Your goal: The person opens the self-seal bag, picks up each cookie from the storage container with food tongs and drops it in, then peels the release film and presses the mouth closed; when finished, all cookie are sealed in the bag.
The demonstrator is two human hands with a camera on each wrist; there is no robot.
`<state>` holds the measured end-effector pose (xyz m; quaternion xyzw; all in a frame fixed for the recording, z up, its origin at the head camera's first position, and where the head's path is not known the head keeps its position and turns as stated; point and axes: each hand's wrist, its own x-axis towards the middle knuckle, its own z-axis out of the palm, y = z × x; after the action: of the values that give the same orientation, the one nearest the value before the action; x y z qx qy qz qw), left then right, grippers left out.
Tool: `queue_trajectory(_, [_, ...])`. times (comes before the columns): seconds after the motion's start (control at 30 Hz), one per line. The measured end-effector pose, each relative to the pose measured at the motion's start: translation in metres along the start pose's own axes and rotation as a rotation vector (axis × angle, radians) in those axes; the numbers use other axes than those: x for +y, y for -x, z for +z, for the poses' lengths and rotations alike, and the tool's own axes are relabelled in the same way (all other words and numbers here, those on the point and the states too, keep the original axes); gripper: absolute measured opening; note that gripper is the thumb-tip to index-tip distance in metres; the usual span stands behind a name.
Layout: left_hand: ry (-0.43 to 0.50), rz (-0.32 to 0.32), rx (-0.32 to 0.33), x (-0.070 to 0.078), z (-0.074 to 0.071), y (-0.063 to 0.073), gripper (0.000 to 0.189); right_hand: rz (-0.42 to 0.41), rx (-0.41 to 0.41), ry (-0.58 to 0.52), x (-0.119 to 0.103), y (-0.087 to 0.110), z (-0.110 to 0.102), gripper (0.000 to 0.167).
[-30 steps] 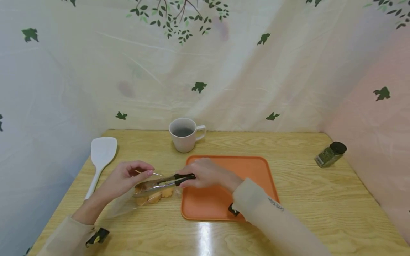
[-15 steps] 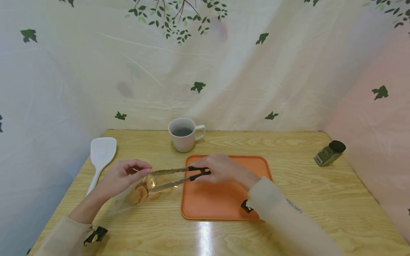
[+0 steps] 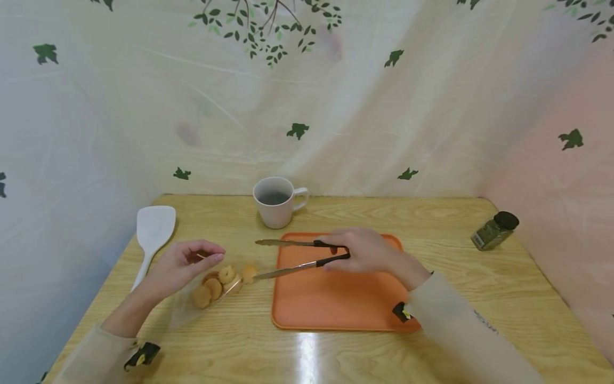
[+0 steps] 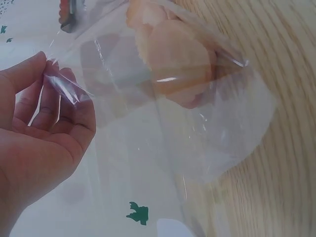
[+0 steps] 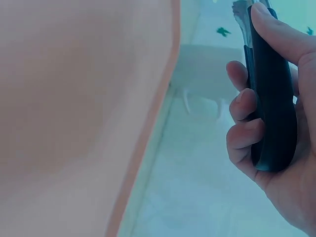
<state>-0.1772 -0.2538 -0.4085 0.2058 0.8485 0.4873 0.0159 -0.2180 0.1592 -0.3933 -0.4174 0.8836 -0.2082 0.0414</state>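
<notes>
My left hand (image 3: 179, 269) pinches the edge of a clear plastic bag (image 4: 222, 133) between thumb and fingers. Several round, tan cookies (image 3: 213, 289) show through the film, and one cookie (image 3: 249, 273) lies farthest right, close to a tong tip. In my right hand (image 3: 366, 252) is a pair of metal tongs (image 3: 295, 268), gripped by the black handles (image 5: 274, 98). Their arms are spread wide, nothing is between them, and the tips point left past the left edge of the orange tray (image 3: 336, 312). The right hand is above that tray.
Behind the bag and tray stands a white mug (image 3: 275, 210) with its handle to the right. A white spatula (image 3: 154, 229) lies at the table's left edge. Far right, a small dark-lidded jar (image 3: 495, 231) sits near the pink-tinted cloth. Patterned cloth (image 3: 336, 106) hangs behind the wooden table (image 3: 455, 266).
My right hand has drawn the tongs rightward out of the bag area to over the tray, and their arms have spread apart. The left hand stays at the bag's edge.
</notes>
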Motion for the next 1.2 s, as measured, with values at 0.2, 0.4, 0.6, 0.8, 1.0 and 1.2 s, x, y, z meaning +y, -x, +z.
queue_trajectory(0.2, [-0.01, -0.013, 0.008, 0.002, -0.001, 0.0, 0.009, 0.059, 0.066, -0.053, 0.004, 0.043, -0.018, 0.065])
queue_trajectory(0.4, [0.014, 0.001, 0.003, 0.001, 0.001, 0.0, 0.011, 0.21, 0.125, -0.152, 0.015, 0.09, -0.028, 0.066])
queue_trajectory(0.6, [0.033, -0.009, -0.011, 0.0, 0.003, 0.003, 0.011, 0.383, 0.191, -0.282, 0.032, 0.132, -0.027, 0.071])
queue_trajectory(0.8, [0.037, -0.008, -0.011, 0.001, 0.002, 0.004, 0.01, 0.556, 0.269, -0.318, 0.046, 0.167, -0.028, 0.072])
queue_trajectory(1.0, [0.031, -0.007, -0.014, -0.001, 0.003, 0.004, 0.01, 0.642, 0.294, -0.279, 0.062, 0.197, -0.026, 0.07])
queue_trajectory(1.2, [0.037, -0.004, -0.023, -0.002, 0.002, 0.004, 0.011, 0.729, 0.271, -0.233, 0.076, 0.217, -0.02, 0.069])
